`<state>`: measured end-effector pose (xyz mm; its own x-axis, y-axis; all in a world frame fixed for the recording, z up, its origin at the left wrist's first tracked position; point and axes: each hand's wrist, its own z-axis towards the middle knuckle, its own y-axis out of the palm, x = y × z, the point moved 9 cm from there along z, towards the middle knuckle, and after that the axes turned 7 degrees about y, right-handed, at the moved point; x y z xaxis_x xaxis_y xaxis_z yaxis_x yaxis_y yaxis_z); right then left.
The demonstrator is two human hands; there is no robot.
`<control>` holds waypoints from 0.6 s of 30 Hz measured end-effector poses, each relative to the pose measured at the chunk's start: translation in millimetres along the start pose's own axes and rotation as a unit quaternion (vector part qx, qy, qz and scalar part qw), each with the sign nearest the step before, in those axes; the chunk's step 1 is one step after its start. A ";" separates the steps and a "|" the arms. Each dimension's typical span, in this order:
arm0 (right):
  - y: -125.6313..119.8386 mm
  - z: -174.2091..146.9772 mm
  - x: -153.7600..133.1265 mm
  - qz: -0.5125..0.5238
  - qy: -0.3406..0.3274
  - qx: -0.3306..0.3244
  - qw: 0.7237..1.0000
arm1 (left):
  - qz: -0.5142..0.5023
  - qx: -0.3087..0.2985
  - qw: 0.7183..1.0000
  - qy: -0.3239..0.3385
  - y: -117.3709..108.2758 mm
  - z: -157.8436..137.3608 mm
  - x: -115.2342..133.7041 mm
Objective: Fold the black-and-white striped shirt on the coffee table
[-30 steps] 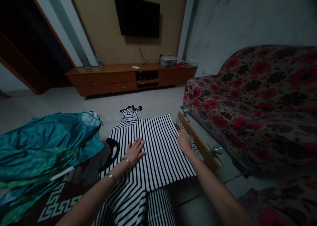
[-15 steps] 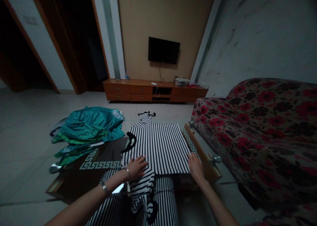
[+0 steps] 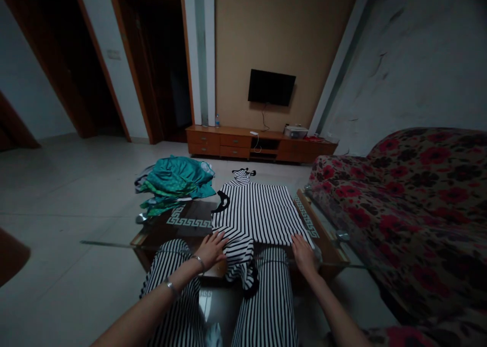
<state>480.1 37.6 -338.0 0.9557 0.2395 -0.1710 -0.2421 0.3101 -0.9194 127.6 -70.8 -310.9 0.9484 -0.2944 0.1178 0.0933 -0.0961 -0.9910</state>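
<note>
A black-and-white striped shirt point(image 3: 266, 212) lies spread sideways over the glass coffee table point(image 3: 194, 212), its black-trimmed neckline to the left and hem to the right. One sleeve points to the far side; the other hangs over the near edge toward my knees. My left hand point(image 3: 211, 250) is open, its fingers laid on the shirt near the shoulder and near sleeve. At the near hem corner rests my right hand point(image 3: 304, 254), fingers stretched forward onto the cloth.
A pile of teal and green clothes point(image 3: 178, 177) sits at the table's far left. To the right stands a floral sofa point(image 3: 418, 184). Beyond the table are a low wooden cabinet point(image 3: 236, 152) and a wall-mounted television point(image 3: 271, 87). My striped trouser legs point(image 3: 266, 306) are below the near edge.
The camera view has turned left and tilted up a little, so the scene sits further right. Both hands stay on the shirt in nearly the same places.
</note>
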 end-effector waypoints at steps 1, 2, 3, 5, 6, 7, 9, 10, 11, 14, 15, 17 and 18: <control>-0.6 -0.4 -1.3 0.001 -0.007 0.001 1.000 | 0.002 0.000 1.000 -0.002 -0.5 -5.0 -1.4; -1.4 -1.2 -2.8 0.004 -0.016 0.002 1.000 | 0.004 0.001 1.000 -0.005 -0.8 -9.6 -2.9; -2.2 -2.7 -3.7 0.006 -0.025 0.004 1.000 | 0.006 0.001 1.000 -0.009 -0.5 -14.0 -3.9; -4.7 -7.9 -0.2 0.010 -0.032 0.013 0.999 | 0.008 0.002 1.000 -0.017 0.8 -22.2 -4.9; -6.3 -11.7 4.8 0.009 -0.029 0.021 0.999 | 0.008 0.004 1.000 -0.021 1.5 -26.0 -4.7; -8.2 -16.4 11.7 0.006 -0.022 0.031 0.999 | 0.007 0.007 1.000 -0.024 1.9 -29.7 -3.7; -12.6 -28.0 29.0 -0.002 -0.002 0.053 0.999 | 0.004 0.011 1.000 -0.026 1.1 -36.2 -0.7; -14.8 -34.2 37.9 -0.007 0.009 0.061 0.998 | 0.002 0.010 1.000 -0.027 0.0 -38.7 0.7; -17.1 -40.2 46.2 -0.012 0.020 0.065 0.998 | -0.001 0.007 1.000 -0.029 -1.7 -40.3 1.7; -26.7 -50.8 60.7 -0.018 0.050 0.072 0.996 | -0.016 0.005 0.999 -0.032 -13.2 -36.7 0.7; -31.2 -50.0 60.1 -0.017 0.057 0.076 0.995 | -0.023 0.013 0.999 -0.031 -19.8 -31.4 -0.8; -40.1 -40.2 48.1 -0.005 0.062 0.083 0.995 | -0.034 0.041 0.998 -0.026 -35.1 -14.2 -4.1; -43.5 -31.8 37.0 0.005 0.059 0.085 0.995 | -0.036 0.056 0.997 -0.025 -42.5 -2.7 -5.5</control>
<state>531.3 3.7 -315.5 0.9636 0.1369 -0.2298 -0.2673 0.4611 -0.8461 117.6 -67.7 -269.3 0.9515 -0.2428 0.1889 0.1929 -0.0074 -0.9812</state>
